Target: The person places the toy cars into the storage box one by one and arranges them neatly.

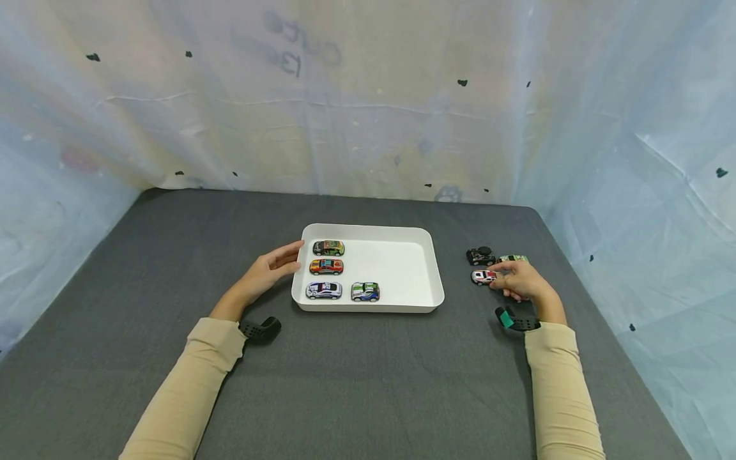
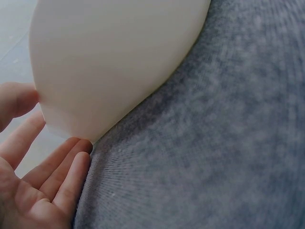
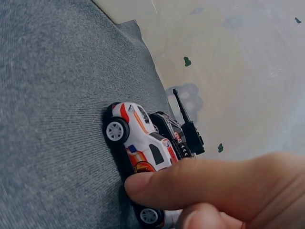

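Your right grip (image 1: 519,281) pinches the white-red car (image 1: 482,277); left hand (image 1: 266,271), uncurled, touches the tray (image 1: 368,308). Likely pickup; next needs lifting clear of the black car (image 1: 478,257).

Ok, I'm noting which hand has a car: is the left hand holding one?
No, the left hand is touching the outside of the white tray instead.

In the head view the right hand (image 1: 522,281) covers one end of the white-and-red car (image 1: 482,276) and part of the green car (image 1: 512,258). The right wrist view shows the black car (image 3: 167,125) partly hidden behind the first. In the left wrist view the tray (image 2: 114,62) runs off the top, the left hand (image 2: 38,186) off the left — and the grey cloth (image 2: 214,143) blurs
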A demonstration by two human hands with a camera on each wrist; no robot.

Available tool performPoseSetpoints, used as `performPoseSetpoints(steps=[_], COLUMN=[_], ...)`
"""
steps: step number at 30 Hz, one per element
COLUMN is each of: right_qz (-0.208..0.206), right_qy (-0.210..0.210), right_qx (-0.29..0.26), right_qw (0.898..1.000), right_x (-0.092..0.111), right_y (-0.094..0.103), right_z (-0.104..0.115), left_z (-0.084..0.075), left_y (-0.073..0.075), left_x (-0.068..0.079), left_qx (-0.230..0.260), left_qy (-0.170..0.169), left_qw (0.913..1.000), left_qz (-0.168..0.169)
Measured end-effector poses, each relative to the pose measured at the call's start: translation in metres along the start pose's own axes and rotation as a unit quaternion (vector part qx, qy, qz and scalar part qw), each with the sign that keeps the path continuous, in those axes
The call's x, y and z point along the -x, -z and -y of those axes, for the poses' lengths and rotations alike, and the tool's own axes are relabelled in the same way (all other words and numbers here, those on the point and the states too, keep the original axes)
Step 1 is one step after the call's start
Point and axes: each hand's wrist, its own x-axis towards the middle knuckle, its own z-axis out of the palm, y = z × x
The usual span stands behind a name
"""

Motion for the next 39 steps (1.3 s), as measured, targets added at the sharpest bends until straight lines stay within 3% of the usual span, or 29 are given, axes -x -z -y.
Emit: performPoseSetpoints(steps=[24, 39], right_qz=[-0.011, -0.038], right_qy=[-0.021, -0.008], right_qx=[0.007, 0.024], right_qw=[1.000, 0.999], right_x=[0.001, 0.004], right_y=[0.002, 0.000], right_z=[0.005, 0.021], left_z=[0.001, 0.001], left_y=[0.001, 0.000], left_x=[-0.001, -0.001], left_qx=[0.001, 0.003], left_qy=[0.001, -0.003], left_qw=[1.0000, 1.0000], left_qz=[0.003, 0.004])
